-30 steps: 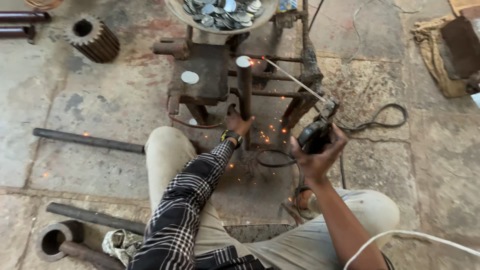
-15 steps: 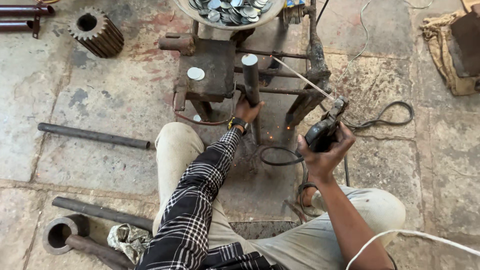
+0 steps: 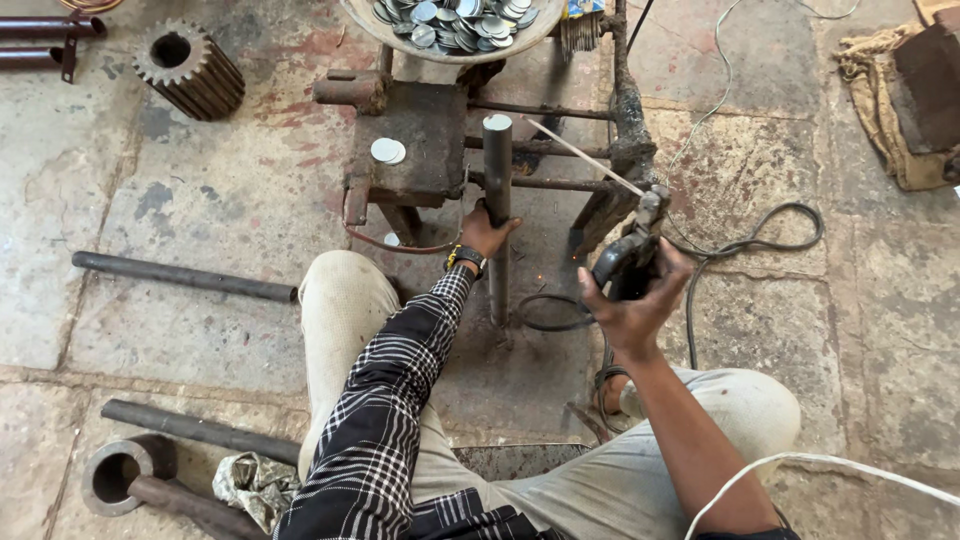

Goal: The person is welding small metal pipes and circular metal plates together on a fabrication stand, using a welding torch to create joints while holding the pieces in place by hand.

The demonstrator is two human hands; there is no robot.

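Two hands share the weld: left hand [image 3: 487, 232], fingers wrapped around the upright rod [image 3: 497, 215] by the stand [image 3: 420, 150], should brace it steady while right hand [image 3: 630, 300], fingers clenched on the holder [image 3: 625, 262], aims the electrode [image 3: 585, 157].

Floor: stained stone slabs [image 3: 200, 210] with visible joints, rust-red and dark patches. Daylight, even. Upper left: large toothed gear [image 3: 190, 70] and red pipes [image 3: 45, 30]. Left: dark steel bar [image 3: 185, 277]. Lower left: heavy ring [image 3: 118, 473], crumpled rag [image 3: 255, 483]. Upper right: burlap sack [image 3: 900, 110].
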